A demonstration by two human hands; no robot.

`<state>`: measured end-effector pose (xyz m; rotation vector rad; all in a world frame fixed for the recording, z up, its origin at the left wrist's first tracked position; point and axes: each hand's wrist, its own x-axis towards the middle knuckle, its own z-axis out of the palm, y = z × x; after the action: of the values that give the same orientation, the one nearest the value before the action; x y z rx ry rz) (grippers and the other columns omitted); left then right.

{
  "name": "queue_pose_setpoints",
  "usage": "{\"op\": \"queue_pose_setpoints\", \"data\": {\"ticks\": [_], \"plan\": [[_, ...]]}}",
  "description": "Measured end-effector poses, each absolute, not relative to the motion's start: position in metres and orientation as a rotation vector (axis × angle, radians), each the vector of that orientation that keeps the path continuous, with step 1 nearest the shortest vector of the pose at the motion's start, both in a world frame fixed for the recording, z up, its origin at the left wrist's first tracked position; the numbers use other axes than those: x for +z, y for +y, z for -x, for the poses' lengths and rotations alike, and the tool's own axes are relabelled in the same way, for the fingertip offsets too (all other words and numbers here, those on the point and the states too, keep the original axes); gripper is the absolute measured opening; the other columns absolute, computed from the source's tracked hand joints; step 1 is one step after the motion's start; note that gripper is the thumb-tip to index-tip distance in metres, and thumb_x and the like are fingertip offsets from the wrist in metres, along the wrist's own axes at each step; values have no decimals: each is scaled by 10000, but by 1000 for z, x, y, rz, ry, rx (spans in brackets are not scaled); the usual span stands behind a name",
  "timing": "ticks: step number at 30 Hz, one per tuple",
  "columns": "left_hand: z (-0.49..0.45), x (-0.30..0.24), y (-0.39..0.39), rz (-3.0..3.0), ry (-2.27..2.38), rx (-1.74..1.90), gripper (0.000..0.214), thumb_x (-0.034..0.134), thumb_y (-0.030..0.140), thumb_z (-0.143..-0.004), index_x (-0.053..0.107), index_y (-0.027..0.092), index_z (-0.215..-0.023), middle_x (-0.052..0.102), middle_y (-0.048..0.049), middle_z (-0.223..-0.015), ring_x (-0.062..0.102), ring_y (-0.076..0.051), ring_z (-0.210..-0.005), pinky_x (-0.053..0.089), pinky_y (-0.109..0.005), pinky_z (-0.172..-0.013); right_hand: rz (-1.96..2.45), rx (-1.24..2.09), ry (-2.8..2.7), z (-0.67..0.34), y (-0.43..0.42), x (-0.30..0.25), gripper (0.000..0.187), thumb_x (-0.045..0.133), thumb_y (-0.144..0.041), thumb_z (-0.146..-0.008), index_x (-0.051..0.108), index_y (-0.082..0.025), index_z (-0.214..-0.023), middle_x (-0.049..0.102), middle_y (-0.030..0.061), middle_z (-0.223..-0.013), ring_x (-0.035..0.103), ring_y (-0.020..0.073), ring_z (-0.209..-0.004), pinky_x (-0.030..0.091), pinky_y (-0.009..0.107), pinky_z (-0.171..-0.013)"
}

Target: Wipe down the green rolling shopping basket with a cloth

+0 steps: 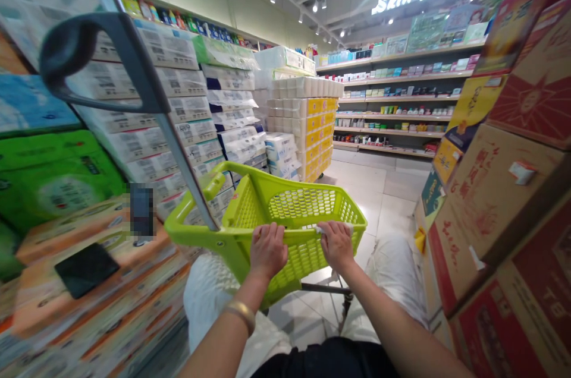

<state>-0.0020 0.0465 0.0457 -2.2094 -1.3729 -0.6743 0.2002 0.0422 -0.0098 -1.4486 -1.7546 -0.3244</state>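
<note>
A lime-green plastic shopping basket [285, 205] on wheels stands just in front of me, with nothing visible inside. My left hand [266, 249] is closed over its near rim, a gold bangle on that wrist. My right hand [336, 243] grips the same rim further right and presses a small white cloth or paper [332, 228] against it. The basket's long metal pull handle [134, 81] with a dark grip rises up to the upper left. My knees in white trousers sit on either side of the basket.
Stacks of packaged tissue and toilet paper [187, 110] line the left. A black phone [86, 269] lies on orange packs at the near left. Red and brown cartons [504, 199] tower on the right. A tiled aisle [379, 188] runs ahead to shelves of skincare bottles [401, 98].
</note>
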Motion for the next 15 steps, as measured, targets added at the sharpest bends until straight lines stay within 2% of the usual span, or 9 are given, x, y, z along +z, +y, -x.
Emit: {"op": "queue_pose_setpoints", "data": {"ticks": [4,9,15], "plan": [[-1,50,44,2195,-1405,-678,220,538,166,-699,595,190,-910,595,-77,-866,504,-263,-907,313,-410,-931,1536,-300,-1546,-174,46,-9,240,474,-138,-789,595,-218,-981,575,53,-943,444,230,-945,277,388,-951],[3,50,46,2214,-1389,-671,210,541,169,-695,594,198,-896,594,-78,-867,508,-267,-909,318,-413,-916,1441,-192,-1593,-128,48,0,283,475,-130,-796,582,-223,-1041,578,49,-971,462,216,-960,266,381,-967],[9,49,46,2215,-1371,-666,247,544,158,-694,603,198,-931,601,-76,-871,511,-266,-911,322,-407,-916,1371,-254,-1843,-165,42,-2,347,490,-163,-807,567,-242,-1136,584,37,-1017,469,204,-963,299,346,-927]]}}
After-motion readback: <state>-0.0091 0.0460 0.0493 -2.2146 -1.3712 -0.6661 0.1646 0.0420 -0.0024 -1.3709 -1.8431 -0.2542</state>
